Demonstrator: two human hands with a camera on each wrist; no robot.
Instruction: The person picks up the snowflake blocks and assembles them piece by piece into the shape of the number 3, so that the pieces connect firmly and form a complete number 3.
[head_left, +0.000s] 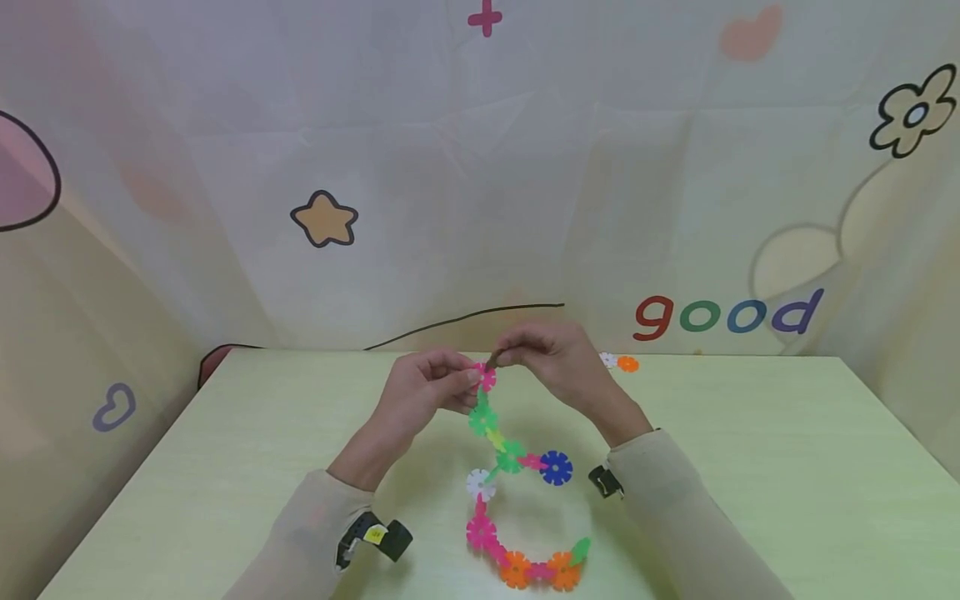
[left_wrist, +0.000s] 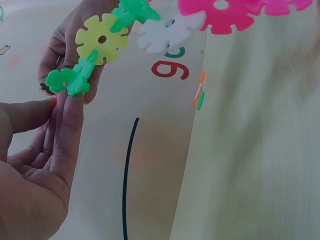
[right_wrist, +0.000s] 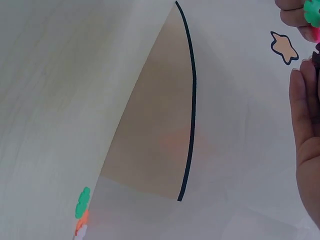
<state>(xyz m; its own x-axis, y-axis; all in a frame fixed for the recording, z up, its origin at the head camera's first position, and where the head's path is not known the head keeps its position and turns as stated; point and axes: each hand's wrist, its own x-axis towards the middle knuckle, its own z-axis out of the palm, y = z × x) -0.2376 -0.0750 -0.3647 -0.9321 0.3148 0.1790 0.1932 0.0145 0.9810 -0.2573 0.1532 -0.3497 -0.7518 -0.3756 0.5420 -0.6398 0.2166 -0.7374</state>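
Observation:
A chain of interlocking plastic snowflake discs hangs in front of me in the head view. My left hand (head_left: 408, 396) pinches the pink disc (head_left: 488, 377) at its top end between thumb and fingers. My right hand (head_left: 558, 362) pinches a brown snowflake disc (head_left: 492, 359) edge-on, right at that pink disc's rim. Below come green discs (head_left: 482, 419), a yellow one (left_wrist: 95, 40), a blue disc (head_left: 556, 468) on a side branch and a white disc (head_left: 480, 483). The lower part curves through pink to orange discs (head_left: 516, 570) and a green end piece (head_left: 581, 550).
At the table's back edge, right of my right hand, lie a few loose discs: a white one (head_left: 607, 360), an orange one (head_left: 627, 364) and a green one (right_wrist: 82, 202). A printed cloth backdrop (head_left: 450, 208) rises behind the pale table (head_left: 750, 467).

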